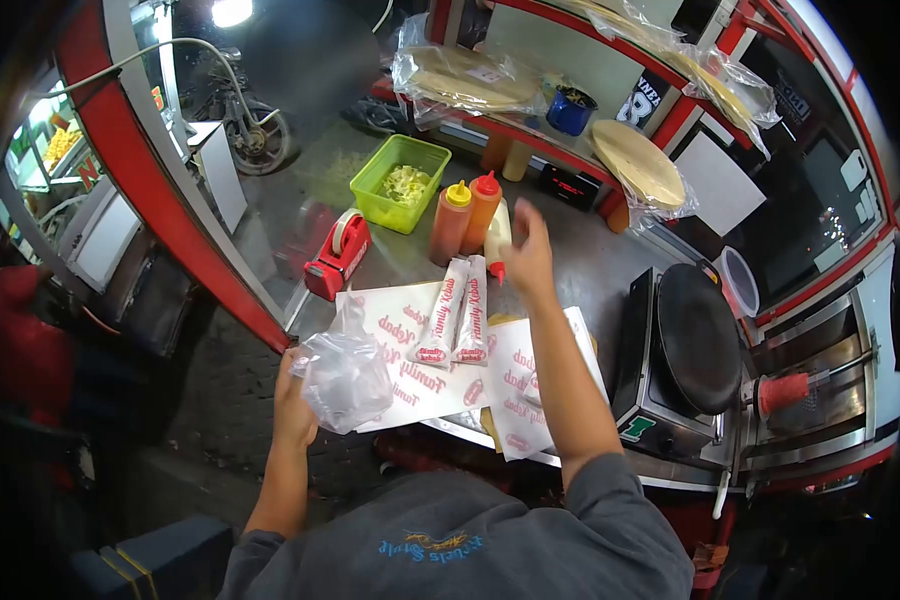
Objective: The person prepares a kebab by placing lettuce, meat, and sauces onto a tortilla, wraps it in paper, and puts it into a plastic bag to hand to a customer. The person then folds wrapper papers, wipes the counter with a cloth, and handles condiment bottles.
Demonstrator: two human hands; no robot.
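Observation:
My left hand [295, 400] is closed on a clear plastic bag [348, 380] at the left edge of the printed paper sheets [400, 330]. Two long wrapped kebabs [453, 315] lie side by side on those sheets. My right hand [528, 250] is raised beside a pale sauce bottle [498, 238] with a red tip; blur hides whether its fingers hold anything. An orange bottle with a yellow cap [451, 222] and one with a red cap [483, 210] stand to its left. More printed paper [518, 400] lies under my right forearm.
A red tape dispenser [337, 258] and a green tub [400, 185] of shredded vegetable are behind the paper. At right sits a round black pan [698, 338] on a stove. Bagged flatbreads [475, 80] rest on the shelf above. A red post [170, 170] rises at left.

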